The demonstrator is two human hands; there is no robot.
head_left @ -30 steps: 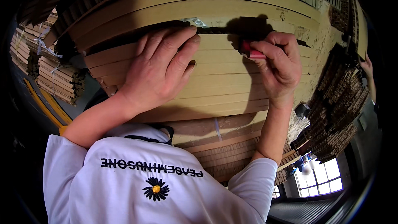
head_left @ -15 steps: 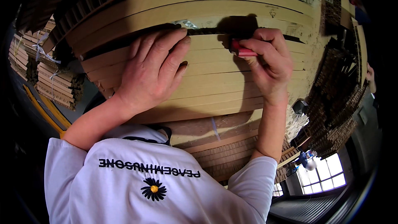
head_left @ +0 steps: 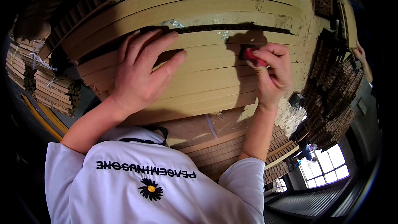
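Big stack of flattened cardboard sheets (head_left: 215,74) fills most of the view in front of me, tan layered edges running side to side, a dark gap (head_left: 232,29) between sheets near the top with a scrap of clear tape (head_left: 174,23) at its left part. More bundled cardboard stacks (head_left: 45,87), tied with white strapping, sit off to my left, and darker stacks (head_left: 331,95) stand along the right side, well apart from my hands. My white t-shirt (head_left: 149,182) with dark lettering and a daisy print takes up the bottom of the frame. Bright window (head_left: 327,168) low right, far off. Another person's hand (head_left: 360,53) shows at the right rim, apart from mine. My left hand (head_left: 143,72) lies palm down on the cardboard sheets, fingers (head_left: 155,49) spread and stretched toward the dark gap, fingertips resting on the sheet just below it. My right hand (head_left: 271,72) is curled closed, pinching a small red tool (head_left: 251,54) between thumb and fingers; it looks like a cutter but the blade end is hidden, cannot tell. The red tool sits at the top left of my right fist, against the cardboard face just below the dark gap, right of my left hand with bare cardboard between the two hands. Its shadow falls on the sheet just above it.
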